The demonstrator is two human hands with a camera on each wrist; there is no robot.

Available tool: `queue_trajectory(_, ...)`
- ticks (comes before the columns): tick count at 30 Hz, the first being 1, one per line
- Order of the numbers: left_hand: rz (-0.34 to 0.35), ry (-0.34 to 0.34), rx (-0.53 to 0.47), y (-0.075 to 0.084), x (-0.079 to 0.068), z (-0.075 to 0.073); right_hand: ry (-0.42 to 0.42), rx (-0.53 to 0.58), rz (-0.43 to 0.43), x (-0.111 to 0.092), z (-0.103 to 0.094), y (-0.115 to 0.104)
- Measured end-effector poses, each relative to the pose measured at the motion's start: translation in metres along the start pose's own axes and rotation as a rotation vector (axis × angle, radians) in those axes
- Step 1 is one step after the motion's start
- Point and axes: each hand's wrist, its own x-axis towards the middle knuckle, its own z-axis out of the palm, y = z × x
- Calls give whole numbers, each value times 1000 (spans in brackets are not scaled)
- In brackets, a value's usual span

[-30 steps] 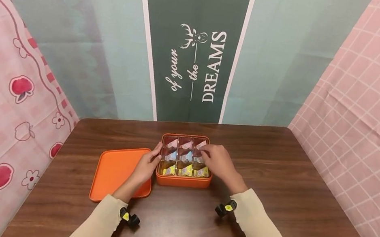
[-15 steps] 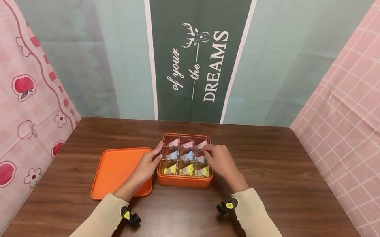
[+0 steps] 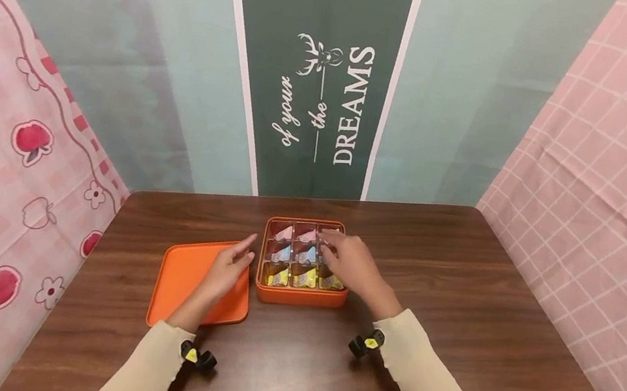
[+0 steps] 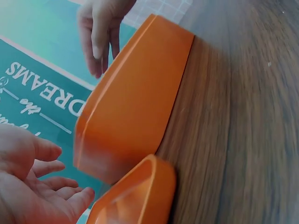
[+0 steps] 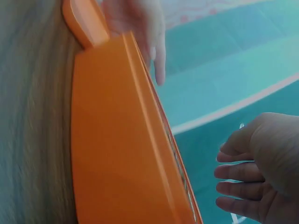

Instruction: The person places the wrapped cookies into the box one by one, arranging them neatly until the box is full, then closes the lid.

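Note:
An orange box stands on the table, its clear divided insert showing small wrapped pieces in rows: pink at the back, blue in the middle, yellow in front. My left hand hovers over the orange lid, apart from the box's left side, fingers spread and holding nothing. Above the box's right column is my right hand, fingers loosely bent with nothing between them; it hides part of that column. In the right wrist view this hand is apart from the box wall.
The lid lies left of the box with its hollow side up. Dark wood tabletop extends around both. A green and teal cloth hangs behind, with pink cloths at the sides.
My left hand has come off the box's left side and moved left over the lid. The right hand's fingers have loosened and spread above the right column.

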Motion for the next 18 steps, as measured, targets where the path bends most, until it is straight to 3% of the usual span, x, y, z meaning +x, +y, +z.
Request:
queue_trajectory(11,-52,3,25,2,-22,-40,36,39,-203,-20,23,-50)
queue_trajectory(18,-70,31,35,0,-35,-65,27,86,-246,-32,33,-78)
